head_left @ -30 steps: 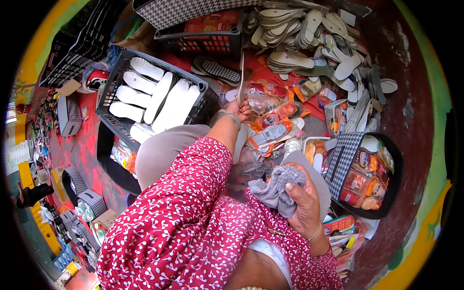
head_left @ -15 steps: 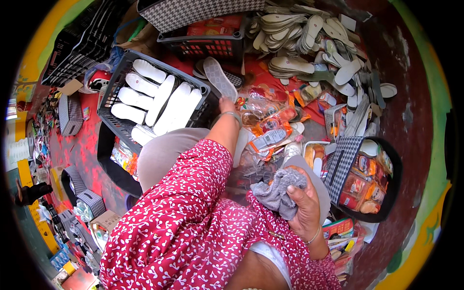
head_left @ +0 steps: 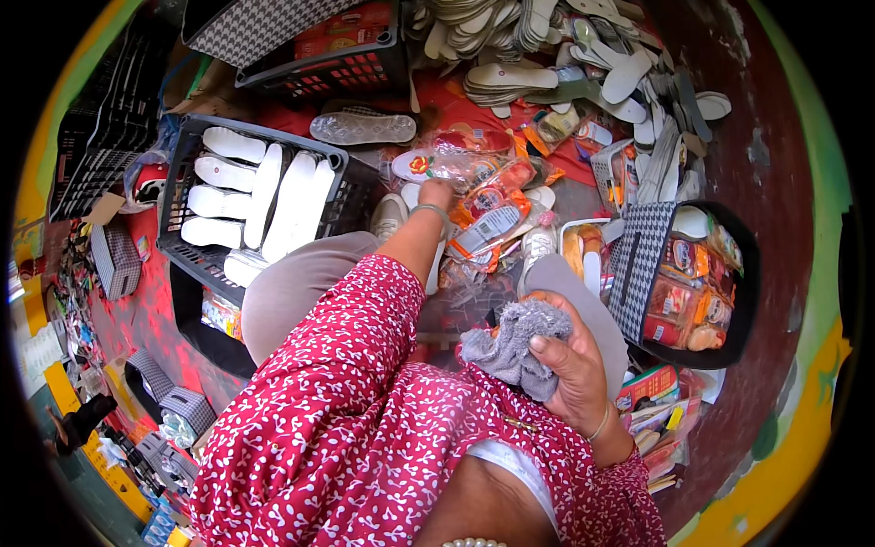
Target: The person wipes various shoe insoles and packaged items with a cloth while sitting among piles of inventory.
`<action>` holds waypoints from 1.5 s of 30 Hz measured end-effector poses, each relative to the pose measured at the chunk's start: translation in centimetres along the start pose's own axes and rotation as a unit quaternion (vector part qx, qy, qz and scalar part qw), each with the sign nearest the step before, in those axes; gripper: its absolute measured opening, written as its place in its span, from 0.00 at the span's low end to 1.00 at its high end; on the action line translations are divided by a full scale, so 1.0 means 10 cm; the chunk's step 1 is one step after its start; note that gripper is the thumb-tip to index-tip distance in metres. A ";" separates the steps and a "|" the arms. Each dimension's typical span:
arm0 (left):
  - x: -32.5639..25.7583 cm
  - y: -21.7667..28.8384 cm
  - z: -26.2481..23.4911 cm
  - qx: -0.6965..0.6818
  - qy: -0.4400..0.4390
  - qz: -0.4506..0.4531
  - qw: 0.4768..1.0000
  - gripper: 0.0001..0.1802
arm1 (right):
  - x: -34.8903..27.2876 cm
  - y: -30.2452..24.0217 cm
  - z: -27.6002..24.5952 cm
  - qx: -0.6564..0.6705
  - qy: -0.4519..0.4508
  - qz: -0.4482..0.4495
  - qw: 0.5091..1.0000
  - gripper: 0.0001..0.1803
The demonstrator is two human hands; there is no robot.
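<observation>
A crumpled grey cloth (head_left: pixel 518 346) is bunched in my right hand (head_left: pixel 579 369), its thumb pressed over the folds close to my chest. My left hand (head_left: pixel 436 193) reaches forward to the near edge of a white insole with a red flower (head_left: pixel 421 166); its fingertips are hidden, so whether it grips cannot be seen. Beyond it, a grey patterned insole (head_left: pixel 363 128) lies sole-up or face-up, I cannot tell which, on other insoles. Clear orange-trimmed packets (head_left: pixel 492 228) are heaped just right of my left hand.
To the left, a black plastic crate (head_left: pixel 205 137) holds rows of white insoles (head_left: pixel 264 196). A houndstooth box (head_left: pixel 638 273) with packets stands at the right. Stacked insoles (head_left: pixel 510 77) pile up at the back, near another crate (head_left: pixel 351 68). My knees flank the heap.
My left hand has let go of the grey patterned insole, which now lies flat farther forward, and has moved to the flowered insole. The view has shifted; my right hand keeps the cloth.
</observation>
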State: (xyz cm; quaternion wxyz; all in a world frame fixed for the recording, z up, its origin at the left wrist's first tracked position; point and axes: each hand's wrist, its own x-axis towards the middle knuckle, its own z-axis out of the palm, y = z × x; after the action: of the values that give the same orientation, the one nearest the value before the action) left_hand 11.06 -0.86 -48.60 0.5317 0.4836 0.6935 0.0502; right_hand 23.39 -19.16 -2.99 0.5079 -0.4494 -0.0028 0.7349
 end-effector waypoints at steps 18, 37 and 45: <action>-0.67 0.81 -0.18 0.034 -0.183 0.110 0.976 0.12 | -0.20 -0.01 -0.19 0.013 0.043 -0.090 0.995 0.23; -3.55 2.32 -1.79 -0.664 -0.525 0.246 0.472 0.43 | -0.41 -0.19 0.20 -0.002 -0.073 -0.524 0.849 0.24; -3.77 2.52 -2.13 -0.639 -0.520 0.264 0.501 0.35 | -0.32 -0.19 0.91 -0.525 -0.057 -0.714 0.459 0.30</action>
State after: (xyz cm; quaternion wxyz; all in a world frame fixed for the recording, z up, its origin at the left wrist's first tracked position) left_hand 8.62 -5.36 1.26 0.9231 0.1114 -0.0887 0.3572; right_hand 19.03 -16.59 5.39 0.5217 -0.4293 -0.7372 -0.0010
